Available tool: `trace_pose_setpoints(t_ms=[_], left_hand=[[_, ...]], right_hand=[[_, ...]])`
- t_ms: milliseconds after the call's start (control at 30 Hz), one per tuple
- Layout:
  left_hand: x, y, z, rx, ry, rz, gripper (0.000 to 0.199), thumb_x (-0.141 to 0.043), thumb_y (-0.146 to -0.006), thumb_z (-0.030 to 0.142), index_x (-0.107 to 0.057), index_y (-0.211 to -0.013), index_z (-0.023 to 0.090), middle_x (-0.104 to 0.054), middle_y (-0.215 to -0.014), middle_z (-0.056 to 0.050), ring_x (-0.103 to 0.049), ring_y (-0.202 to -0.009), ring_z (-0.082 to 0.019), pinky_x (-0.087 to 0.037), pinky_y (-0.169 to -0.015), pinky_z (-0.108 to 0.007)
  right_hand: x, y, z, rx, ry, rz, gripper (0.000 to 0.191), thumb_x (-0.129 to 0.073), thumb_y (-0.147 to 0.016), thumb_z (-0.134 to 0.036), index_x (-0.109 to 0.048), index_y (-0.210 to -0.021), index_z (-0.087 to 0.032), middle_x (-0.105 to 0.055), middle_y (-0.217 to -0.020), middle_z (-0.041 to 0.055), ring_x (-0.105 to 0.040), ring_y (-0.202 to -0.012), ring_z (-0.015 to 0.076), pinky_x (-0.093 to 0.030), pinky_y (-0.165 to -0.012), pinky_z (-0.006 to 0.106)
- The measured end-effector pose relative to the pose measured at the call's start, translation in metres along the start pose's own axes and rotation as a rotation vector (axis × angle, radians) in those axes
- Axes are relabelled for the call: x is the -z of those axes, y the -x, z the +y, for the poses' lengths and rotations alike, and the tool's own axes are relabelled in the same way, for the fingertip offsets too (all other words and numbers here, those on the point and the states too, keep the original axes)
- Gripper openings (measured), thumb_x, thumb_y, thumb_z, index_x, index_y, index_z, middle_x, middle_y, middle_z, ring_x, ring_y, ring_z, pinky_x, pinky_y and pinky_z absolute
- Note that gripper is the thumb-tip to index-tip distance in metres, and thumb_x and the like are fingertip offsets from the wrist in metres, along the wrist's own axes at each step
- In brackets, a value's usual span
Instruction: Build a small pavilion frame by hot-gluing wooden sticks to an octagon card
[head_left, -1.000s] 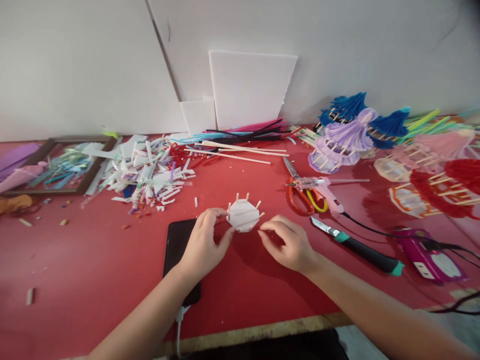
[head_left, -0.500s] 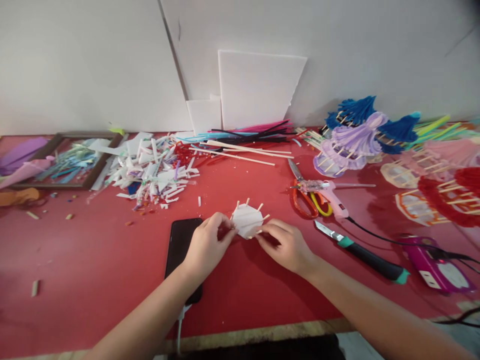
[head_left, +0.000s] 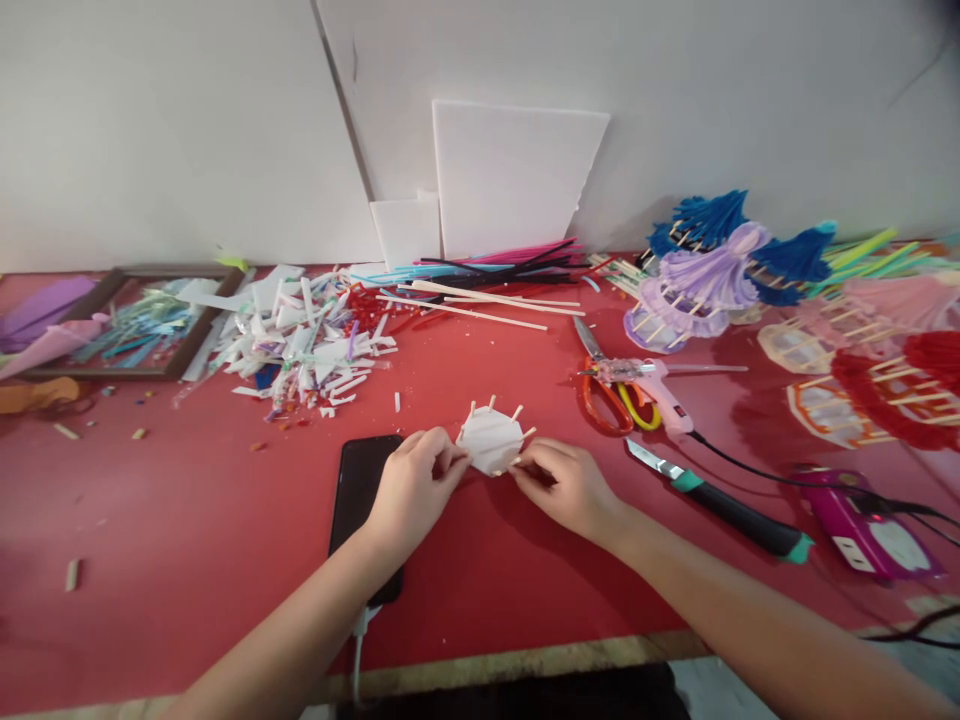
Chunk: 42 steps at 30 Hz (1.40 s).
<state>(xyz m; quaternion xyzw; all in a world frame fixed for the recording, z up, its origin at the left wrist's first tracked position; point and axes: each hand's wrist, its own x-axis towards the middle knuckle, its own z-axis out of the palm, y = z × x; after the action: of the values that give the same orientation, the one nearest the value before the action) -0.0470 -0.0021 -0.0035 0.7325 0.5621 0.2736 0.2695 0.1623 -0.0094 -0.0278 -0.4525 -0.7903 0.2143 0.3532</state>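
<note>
Between my hands is a small white foam-like disc [head_left: 491,442] with roughly angular edges. Several short wooden sticks [head_left: 517,412] stand up around its rim. My left hand [head_left: 421,482] pinches the disc's left edge between thumb and forefinger. At the lower right edge, the thumb and forefinger of my right hand [head_left: 568,490] are closed on the rim beside a stick end; whether they grip the stick too is hidden. A black phone [head_left: 356,490] lies partly under my left hand and wrist, with a white cable plugged in.
Scissors [head_left: 606,400], a pink glue gun [head_left: 660,395] and a utility knife [head_left: 739,515] with its blade out lie right. Behind them stand fuzzy lantern-like crafts [head_left: 705,275]. White scraps [head_left: 300,345] are heaped left; pipe cleaners [head_left: 495,268] and foam sheets [head_left: 517,180] are at the back.
Hardly anything differs. The whole view has shifted slightly, and both hands keep their hold on the disc's edges.
</note>
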Motion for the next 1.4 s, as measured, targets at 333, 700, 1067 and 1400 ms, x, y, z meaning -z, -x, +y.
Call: trace_pose_setpoints(t_ms=[333, 700, 1067, 1400], left_hand=[[0.002, 0.000, 0.001, -0.050, 0.021, -0.010, 0.014, -0.051, -0.082, 0.015, -0.045, -0.072, 0.022, -0.068, -0.085, -0.001, -0.063, -0.086, -0.018, -0.049, -0.074, -0.031], [0.009, -0.011, -0.004, 0.071, 0.147, 0.015, 0.016, -0.055, -0.081, 0.021, -0.055, -0.097, 0.019, -0.065, -0.095, -0.007, -0.066, -0.082, -0.017, -0.056, -0.070, -0.031], [0.006, -0.022, 0.002, 0.079, 0.200, -0.025, 0.043, -0.056, -0.079, 0.013, -0.040, -0.118, 0.022, -0.069, -0.081, 0.000, -0.068, -0.077, -0.016, -0.056, -0.077, -0.033], [0.007, -0.023, -0.007, 0.010, 0.098, -0.093, 0.018, -0.058, -0.075, 0.012, -0.061, -0.091, 0.020, -0.059, -0.102, -0.006, -0.061, -0.084, -0.018, -0.053, -0.076, -0.033]], right_hand=[[0.031, 0.010, 0.009, -0.149, -0.032, 0.098, 0.012, -0.050, -0.085, -0.020, -0.062, -0.087, -0.020, -0.062, -0.072, 0.0029, -0.056, -0.056, 0.0125, -0.047, -0.049, 0.024], [0.018, -0.029, 0.023, -0.071, -0.063, 0.045, 0.017, -0.052, -0.087, -0.018, -0.066, -0.095, -0.021, -0.068, -0.088, 0.0055, -0.066, -0.079, 0.0163, -0.054, -0.070, 0.028], [0.005, -0.031, 0.026, -0.088, -0.057, 0.032, 0.015, -0.051, -0.085, -0.014, -0.065, -0.086, -0.018, -0.068, -0.083, 0.0057, -0.065, -0.075, 0.0162, -0.053, -0.068, 0.028], [0.045, -0.052, 0.030, -0.119, 0.067, 0.042, 0.036, -0.043, -0.077, -0.005, -0.067, -0.098, -0.022, -0.070, -0.090, 0.0047, -0.066, -0.077, 0.0169, -0.052, -0.067, 0.029]])
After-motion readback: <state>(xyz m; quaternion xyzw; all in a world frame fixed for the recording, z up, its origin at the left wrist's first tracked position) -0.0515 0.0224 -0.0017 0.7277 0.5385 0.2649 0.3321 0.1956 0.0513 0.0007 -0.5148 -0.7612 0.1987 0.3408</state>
